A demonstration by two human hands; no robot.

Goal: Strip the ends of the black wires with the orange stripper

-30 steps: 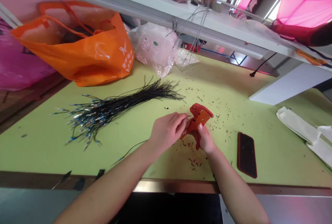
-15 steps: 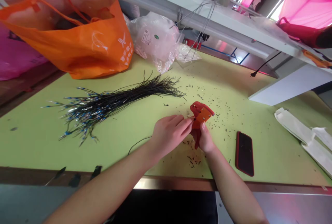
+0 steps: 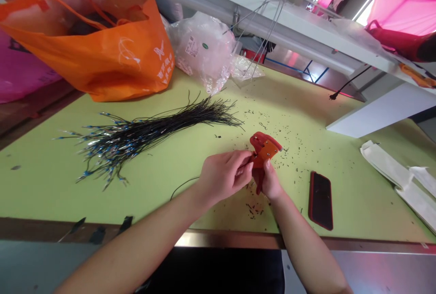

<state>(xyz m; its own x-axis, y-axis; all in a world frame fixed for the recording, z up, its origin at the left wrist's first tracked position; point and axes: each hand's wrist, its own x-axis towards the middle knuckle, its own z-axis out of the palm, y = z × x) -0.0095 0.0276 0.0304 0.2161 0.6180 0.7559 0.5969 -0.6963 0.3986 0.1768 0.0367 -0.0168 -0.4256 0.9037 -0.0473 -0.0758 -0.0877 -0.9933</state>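
My right hand (image 3: 270, 182) is closed round the handles of a red and orange wire stripper (image 3: 266, 149), whose head points up and away from me. Beside its jaws is my left hand (image 3: 226, 173), fingers pinched on a thin black wire (image 3: 184, 182). The wire's tail curves out behind that hand onto the green table; its end at the tool is hidden by my fingers. To the left lies a bundle of black wires (image 3: 160, 128), with blue and silvery tips fanned toward the left. Small dark scraps (image 3: 254, 210) are scattered under and around the tool.
A phone (image 3: 320, 201) with a red edge lies right of my right hand. Behind the bundle stand an orange bag (image 3: 112, 62) and clear plastic bags (image 3: 204, 53). A white shelf (image 3: 306, 30) crosses above the table's back, its support panel (image 3: 374, 112) standing right. White strips (image 3: 395, 171) lie far right.
The fingers of my left hand have shifted slightly and curled more beside the stripper's jaws. The stripper stays in my right hand, almost where it was.
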